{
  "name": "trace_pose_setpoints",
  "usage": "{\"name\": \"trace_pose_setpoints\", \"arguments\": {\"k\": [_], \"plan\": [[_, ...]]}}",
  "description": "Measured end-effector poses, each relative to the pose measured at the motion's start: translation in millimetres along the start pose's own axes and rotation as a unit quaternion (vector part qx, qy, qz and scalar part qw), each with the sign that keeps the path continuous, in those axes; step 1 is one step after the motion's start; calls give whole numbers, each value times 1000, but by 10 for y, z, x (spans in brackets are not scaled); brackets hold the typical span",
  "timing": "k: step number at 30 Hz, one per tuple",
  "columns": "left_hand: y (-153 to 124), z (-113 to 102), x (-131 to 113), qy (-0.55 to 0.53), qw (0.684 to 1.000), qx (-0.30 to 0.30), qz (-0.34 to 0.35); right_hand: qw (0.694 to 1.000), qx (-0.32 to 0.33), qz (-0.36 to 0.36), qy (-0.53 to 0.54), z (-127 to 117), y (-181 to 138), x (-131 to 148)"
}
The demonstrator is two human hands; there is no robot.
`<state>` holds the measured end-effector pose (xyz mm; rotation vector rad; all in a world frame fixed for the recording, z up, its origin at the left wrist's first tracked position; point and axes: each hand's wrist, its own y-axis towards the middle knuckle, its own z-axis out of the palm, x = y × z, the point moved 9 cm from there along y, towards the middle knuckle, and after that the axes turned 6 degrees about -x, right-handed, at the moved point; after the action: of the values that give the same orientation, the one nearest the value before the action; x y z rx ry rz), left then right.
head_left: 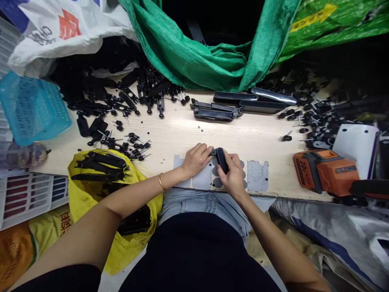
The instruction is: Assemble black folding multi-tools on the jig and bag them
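Left of the orange 20V battery pack (pixel 342 170), a black plastic arm (pixel 223 159) was clasped in the right hand (pixel 233 174). Farther from the pack, a small round black piece (pixel 213 152) was touched by the left hand (pixel 196 159) — whether it was pinched could not be told.

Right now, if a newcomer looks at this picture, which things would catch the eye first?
Probably the big green bag at the top centre and the bright yellow bag, with black parts inside, at the lower left. The orange battery also stands out on the right side of the wooden table. Near the middle, the right hand holds a black bar, with the left hand close beside it.
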<state>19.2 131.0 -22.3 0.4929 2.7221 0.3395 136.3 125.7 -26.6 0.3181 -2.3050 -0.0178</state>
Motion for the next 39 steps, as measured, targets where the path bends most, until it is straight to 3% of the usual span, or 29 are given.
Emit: {"name": "trace_pose_setpoints", "arguments": {"k": [3, 8, 10, 17, 25, 29, 31, 34, 39], "plan": [[-10, 6, -63, 7, 1000, -8, -2, 1000, -6, 3, -2, -5, 1, -8], [-92, 3, -92, 36, 991, -46, -119, 1000, -12, -1, -18, 2, 2, 3], [-106, 15, -94, 38, 990, -43, -131, 1000, -9, -2, -22, 4, 5, 11], [-21, 42, -5, -2, 999, 17, -34, 999, 11, -14, -37, 21, 18, 58], [-35, 47, 43, -58, 993, 3, -104, 997, 16, -19, -67, 49, 19, 90], [71, 92, 82, -104, 993, 52, 8, 997, 23, -25, -73, 69, 21, 113], [77, 75, 142, -118, 991, 57, 32, 997, 20, -27, -71, 70, 19, 123], [-1, 9, 235, -141, 989, 17, -38, 997, 27, -18, -69, 86, 10, 115], [-212, -58, 167, -165, 961, -97, -198, 998, 46, -20, -47, 105, -1, 119]]}}
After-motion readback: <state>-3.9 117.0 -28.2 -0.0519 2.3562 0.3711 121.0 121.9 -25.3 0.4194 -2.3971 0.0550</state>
